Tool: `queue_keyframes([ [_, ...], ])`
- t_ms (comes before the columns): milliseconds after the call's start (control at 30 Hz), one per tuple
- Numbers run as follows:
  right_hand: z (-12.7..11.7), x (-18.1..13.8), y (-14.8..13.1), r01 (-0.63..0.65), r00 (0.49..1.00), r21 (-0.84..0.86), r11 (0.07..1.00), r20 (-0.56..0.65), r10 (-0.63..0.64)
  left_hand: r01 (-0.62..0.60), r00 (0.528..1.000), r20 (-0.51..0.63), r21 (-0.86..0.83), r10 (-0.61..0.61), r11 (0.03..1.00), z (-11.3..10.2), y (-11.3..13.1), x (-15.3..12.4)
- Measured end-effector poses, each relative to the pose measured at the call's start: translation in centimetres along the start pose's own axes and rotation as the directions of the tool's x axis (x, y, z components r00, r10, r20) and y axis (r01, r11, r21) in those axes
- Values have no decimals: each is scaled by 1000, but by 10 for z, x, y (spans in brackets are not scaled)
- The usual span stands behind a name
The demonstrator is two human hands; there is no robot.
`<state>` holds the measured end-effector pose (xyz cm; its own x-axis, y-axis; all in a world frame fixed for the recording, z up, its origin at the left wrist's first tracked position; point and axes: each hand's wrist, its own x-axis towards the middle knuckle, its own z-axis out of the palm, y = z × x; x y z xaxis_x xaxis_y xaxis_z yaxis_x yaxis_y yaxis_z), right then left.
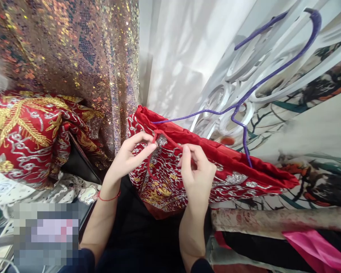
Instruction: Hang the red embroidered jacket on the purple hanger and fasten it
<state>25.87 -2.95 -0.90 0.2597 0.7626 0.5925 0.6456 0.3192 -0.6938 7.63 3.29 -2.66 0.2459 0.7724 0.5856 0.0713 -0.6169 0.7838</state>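
Observation:
A red embroidered skirt (233,178) with silver and gold patterns hangs in front of me by its satin waistband. Inside the waistband sits a purple wire hanger (206,111), its hook up at the top right. A red cord (170,141) comes out near the front of the waistband. My right hand (197,168) pinches one stretch of this cord between thumb and fingers. At the other side my left hand (136,153) has thumb and forefinger closed on the cord near its knot, with a loose end dangling below.
Another red garment (25,140) with gold embroidery lies bundled at the left. Behind it falls a sequined curtain (74,45). A white scrollwork panel (241,94) stands at the right, above folded fabrics, one of them pink cloth (315,246).

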Motion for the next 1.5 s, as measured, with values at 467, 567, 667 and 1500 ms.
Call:
queue_keyframes([
  [467,-3,6,9,66,988,-136,988,-127,-83,137,953,-264,-70,-150,988,-4,-1,-6],
  [567,-7,5,7,51,998,-38,998,-32,-52,134,952,-276,-25,-136,991,-5,0,-8],
  [667,-11,2,4,58,992,39,998,110,-62,129,957,-262,9,-122,992,-6,-4,-10],
  [1500,45,-12,-17,94,981,143,985,154,-116,-25,982,-182,108,44,994,15,3,-23],
])
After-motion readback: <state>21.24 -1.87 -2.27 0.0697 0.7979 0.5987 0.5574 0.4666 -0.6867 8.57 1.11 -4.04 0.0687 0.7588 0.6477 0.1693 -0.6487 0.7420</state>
